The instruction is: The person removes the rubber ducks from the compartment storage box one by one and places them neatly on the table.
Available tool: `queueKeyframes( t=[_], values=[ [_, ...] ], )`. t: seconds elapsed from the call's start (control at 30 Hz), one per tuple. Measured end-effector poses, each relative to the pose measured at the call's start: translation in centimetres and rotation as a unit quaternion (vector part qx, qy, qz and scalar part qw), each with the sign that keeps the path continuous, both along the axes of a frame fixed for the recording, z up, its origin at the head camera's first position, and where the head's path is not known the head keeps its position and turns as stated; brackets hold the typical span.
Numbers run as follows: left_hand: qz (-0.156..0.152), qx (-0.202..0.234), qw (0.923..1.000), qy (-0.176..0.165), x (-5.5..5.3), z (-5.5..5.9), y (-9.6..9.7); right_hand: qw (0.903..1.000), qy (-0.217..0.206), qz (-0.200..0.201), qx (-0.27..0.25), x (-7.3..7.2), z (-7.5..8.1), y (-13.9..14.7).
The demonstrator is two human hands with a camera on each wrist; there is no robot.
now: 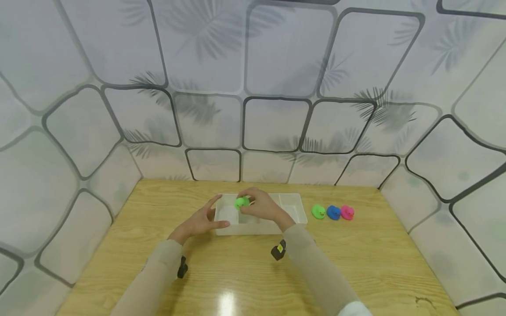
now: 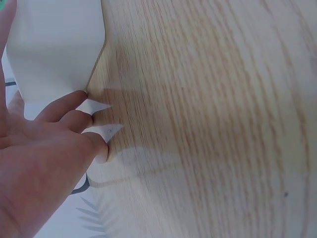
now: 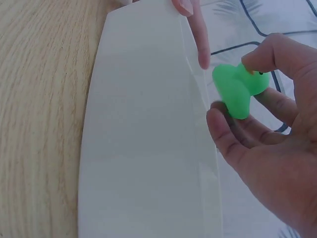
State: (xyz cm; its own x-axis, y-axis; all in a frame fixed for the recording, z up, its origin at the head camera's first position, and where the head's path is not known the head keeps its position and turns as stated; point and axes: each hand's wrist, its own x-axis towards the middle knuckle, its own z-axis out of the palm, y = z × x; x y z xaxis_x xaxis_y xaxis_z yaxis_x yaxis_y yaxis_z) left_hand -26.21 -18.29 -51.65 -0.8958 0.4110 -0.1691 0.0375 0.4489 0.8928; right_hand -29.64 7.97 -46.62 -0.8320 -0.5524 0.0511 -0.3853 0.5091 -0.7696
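Observation:
A white divided box (image 1: 247, 229) lies lengthwise on the table. My right hand (image 1: 262, 206) pinches a green toy duck (image 1: 240, 202) above the left part of the box. In the right wrist view the duck (image 3: 233, 89) sits between thumb and fingers, just beyond the box's wall (image 3: 143, 114). My left hand (image 1: 197, 223) holds the left end of the box, thumb near the front rim and index finger along the side. Seen from the left wrist, the other fingers (image 2: 67, 106) bend near the box's lower corner.
To the right of the box stand a green duck (image 1: 318, 212), a blue duck (image 1: 334, 213) and a pink duck (image 1: 347, 213) in a row. Patterned cloth walls (image 1: 272, 127) enclose the wooden table (image 1: 237, 272) at the back and sides.

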Motion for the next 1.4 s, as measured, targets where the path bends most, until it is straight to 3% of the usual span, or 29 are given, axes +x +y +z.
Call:
queueKeyframes(
  t=[0.5,1.4],
  values=[
    [0.005,-0.002,1.0,0.006,0.0,-0.2,0.0,0.9921,-0.084,-0.031,-0.088,0.1,-0.8,3.5],
    [-0.001,-0.014,0.9998,0.016,-0.2,-0.3,-0.1,0.9929,0.022,-0.102,-0.057,1.1,-0.2,11.7]
  ],
)
